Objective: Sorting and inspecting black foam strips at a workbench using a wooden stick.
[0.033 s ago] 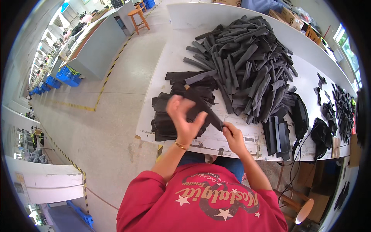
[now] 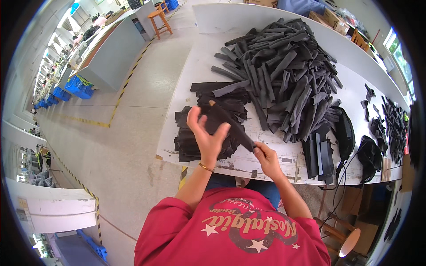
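My right hand (image 2: 268, 162) pinches the near end of a dark fabric tube (image 2: 237, 131), which slants up to the left over the table. A small tan tip (image 2: 212, 103) shows at its far end; I cannot tell what it belongs to. My left hand (image 2: 208, 139) is open beside the tube, thumb and fingers spread, with nothing in it. Under and behind that hand lie stacks of flat black fabric pieces (image 2: 186, 144). To the right and farther back rises a large heap of dark grey, rolled-looking fabric tubes (image 2: 284, 75).
Flat dark strips (image 2: 318, 155) lie near the table's front edge, right of my hands. Beyond them are black bags (image 2: 368, 153) with cords and more black pieces (image 2: 392, 119). A raised white panel (image 2: 222, 17) borders the table's far side. A wooden stool (image 2: 346, 241) stands at lower right.
My left hand has shifted slightly left, and its fingers now point more upward. The tube has moved a little down and left in my right hand's grip.
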{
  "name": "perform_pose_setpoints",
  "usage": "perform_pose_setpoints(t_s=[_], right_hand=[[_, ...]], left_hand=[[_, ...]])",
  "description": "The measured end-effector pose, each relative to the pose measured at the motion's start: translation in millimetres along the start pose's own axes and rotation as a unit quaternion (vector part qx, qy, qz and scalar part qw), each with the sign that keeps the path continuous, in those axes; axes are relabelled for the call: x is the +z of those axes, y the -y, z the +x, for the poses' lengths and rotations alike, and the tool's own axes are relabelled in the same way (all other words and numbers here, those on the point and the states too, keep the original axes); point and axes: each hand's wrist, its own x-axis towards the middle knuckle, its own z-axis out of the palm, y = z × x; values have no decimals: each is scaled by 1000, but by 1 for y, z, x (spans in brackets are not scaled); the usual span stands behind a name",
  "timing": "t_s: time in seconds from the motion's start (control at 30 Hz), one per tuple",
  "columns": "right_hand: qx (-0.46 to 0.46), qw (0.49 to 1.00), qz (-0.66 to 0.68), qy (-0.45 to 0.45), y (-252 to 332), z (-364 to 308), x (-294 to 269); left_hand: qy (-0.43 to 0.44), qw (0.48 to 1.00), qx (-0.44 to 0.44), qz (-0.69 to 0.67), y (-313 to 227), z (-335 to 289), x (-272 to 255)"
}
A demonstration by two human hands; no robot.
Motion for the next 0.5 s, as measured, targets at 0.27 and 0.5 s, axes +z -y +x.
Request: perform_pose_setpoints(t_s=[0.27, 0.5], right_hand=[[-60, 988, -95, -106, 11, -12, 68], [2, 987, -161, 12, -20, -53, 54]], left_hand=[[26, 775, -470, -421, 26, -29, 8], [-29, 817, -473, -329, 22, -8, 15]])
